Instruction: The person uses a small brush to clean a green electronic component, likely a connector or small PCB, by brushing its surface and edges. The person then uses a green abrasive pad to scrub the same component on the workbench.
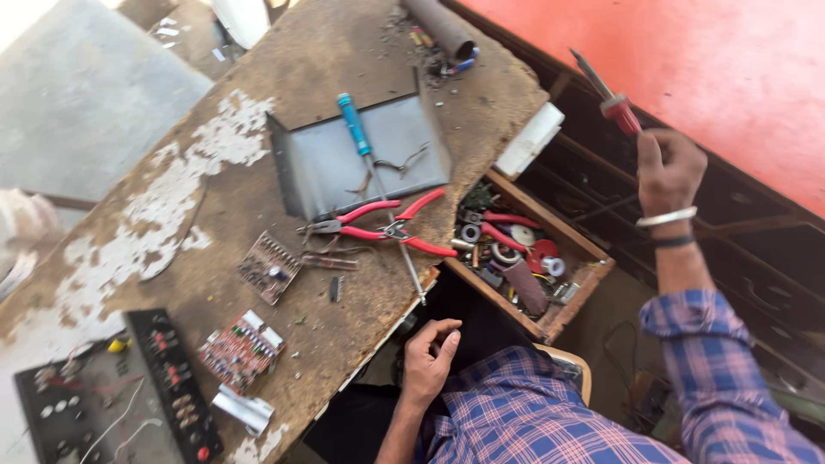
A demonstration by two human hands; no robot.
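Two hands sit well apart. Your left hand [430,357] rests on your lap just below the desk [258,198] edge, fingers loosely curled and pinching nothing, likely parked while the other works. On the desk nearest you lie a black amplifier panel [112,395] and a red circuit board [241,351]; farther in lie a second board [269,268], two red-handled pliers [387,225], and a blue-handled screwdriver [357,129] across a grey metal sheet [361,155]. An open wooden drawer [524,258] of spare parts stands beside your knee. Farthest, your right hand [666,167] is raised clear of the desk, fingers closed around a red-handled soldering iron [612,96], tip pointing up and away from you.
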